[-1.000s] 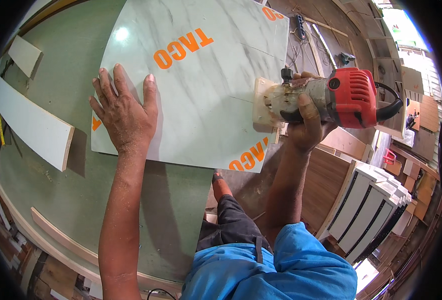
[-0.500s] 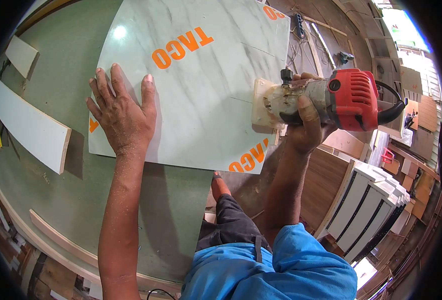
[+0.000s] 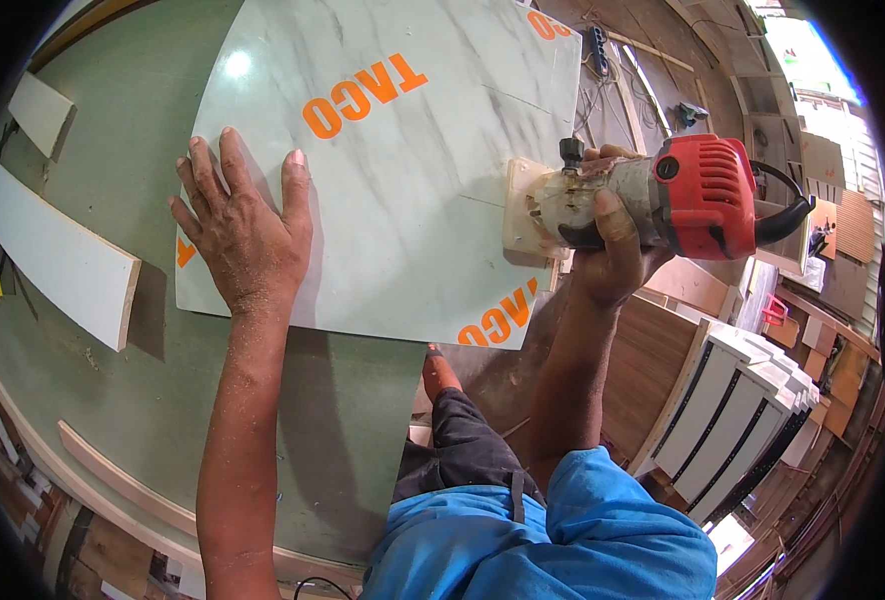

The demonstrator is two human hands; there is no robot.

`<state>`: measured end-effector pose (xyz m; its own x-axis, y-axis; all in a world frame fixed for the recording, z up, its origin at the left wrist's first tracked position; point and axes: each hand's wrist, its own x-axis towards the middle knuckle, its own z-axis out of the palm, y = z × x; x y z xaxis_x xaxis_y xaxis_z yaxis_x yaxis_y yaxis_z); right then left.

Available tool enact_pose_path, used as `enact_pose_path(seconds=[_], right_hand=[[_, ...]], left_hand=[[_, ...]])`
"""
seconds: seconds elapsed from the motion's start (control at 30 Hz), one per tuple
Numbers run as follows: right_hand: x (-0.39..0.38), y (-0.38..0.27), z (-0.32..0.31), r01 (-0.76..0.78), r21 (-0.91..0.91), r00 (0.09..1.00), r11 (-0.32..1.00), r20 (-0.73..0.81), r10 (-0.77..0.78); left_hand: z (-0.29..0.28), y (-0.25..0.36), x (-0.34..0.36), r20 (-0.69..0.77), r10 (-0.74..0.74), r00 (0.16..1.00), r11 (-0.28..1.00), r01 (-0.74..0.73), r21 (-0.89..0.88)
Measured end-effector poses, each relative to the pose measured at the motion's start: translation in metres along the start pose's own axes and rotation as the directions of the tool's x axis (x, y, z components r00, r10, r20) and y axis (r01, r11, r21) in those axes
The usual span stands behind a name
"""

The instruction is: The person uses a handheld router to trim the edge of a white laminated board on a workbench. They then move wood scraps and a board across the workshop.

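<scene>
A pale marble-patterned panel [image 3: 393, 210] with orange lettering lies flat on the green-grey worktable [image 3: 353, 420], its right part reaching past the table's edge. My left hand [image 3: 248, 225] rests open on the panel's left side, fingers spread, with dust on the wrist and forearm. In my right hand [image 3: 618, 235] is a red and grey trim router [image 3: 708, 195], my fingers wrapped round its metal body. The router lies sideways in view, its yellowish square base [image 3: 525, 208] against the panel at the right edge. The bit is hidden.
Left on the table lie a long white board [image 3: 58, 240] and a smaller white offcut [image 3: 41, 112]. A wooden strip [image 3: 123, 475] runs along the near-left side. On the floor at right stand stacked white drawer-like pieces [image 3: 733, 410]; cables and a power strip [image 3: 600, 50] lie beyond.
Almost nothing differs. The panel, my left hand and the router appear shifted very slightly left; both hands keep the same hold.
</scene>
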<state>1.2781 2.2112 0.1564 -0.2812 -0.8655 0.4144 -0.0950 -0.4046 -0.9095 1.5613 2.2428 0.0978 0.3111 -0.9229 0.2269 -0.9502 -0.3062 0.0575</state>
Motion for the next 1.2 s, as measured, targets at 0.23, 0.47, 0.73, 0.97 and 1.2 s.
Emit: enact_pose_path(seconds=[0.23, 0.47, 0.73, 0.97, 1.2], right_hand=[[0.004, -0.004, 0.008, -0.035, 0.019, 0.999, 0.999, -0.002, 0.035], [0.007, -0.002, 0.012, -0.018, 0.055, 1.0, 0.998, -0.007, 0.019], [0.01, 0.002, 0.009, 0.006, -0.034, 0.999, 0.999, 0.032, -0.005], [0.016, 0.006, 0.009, 0.014, -0.074, 1.0, 0.997, 0.021, -0.013], [0.033, 0.012, 0.012, 0.042, -0.117, 0.998, 0.992, 0.044, -0.038]], left_hand=[[0.0, -0.003, 0.0, 0.006, -0.007, 1.0, 1.0, 0.007, -0.014], [0.0, -0.002, 0.0, 0.004, 0.014, 1.0, 1.0, -0.014, 0.007], [-0.001, -0.003, 0.0, 0.014, 0.022, 1.0, 1.0, -0.022, 0.018], [-0.001, -0.004, -0.001, 0.001, 0.045, 0.999, 0.999, -0.045, 0.013], [-0.001, -0.004, 0.0, 0.011, 0.041, 0.999, 0.999, -0.041, 0.019]])
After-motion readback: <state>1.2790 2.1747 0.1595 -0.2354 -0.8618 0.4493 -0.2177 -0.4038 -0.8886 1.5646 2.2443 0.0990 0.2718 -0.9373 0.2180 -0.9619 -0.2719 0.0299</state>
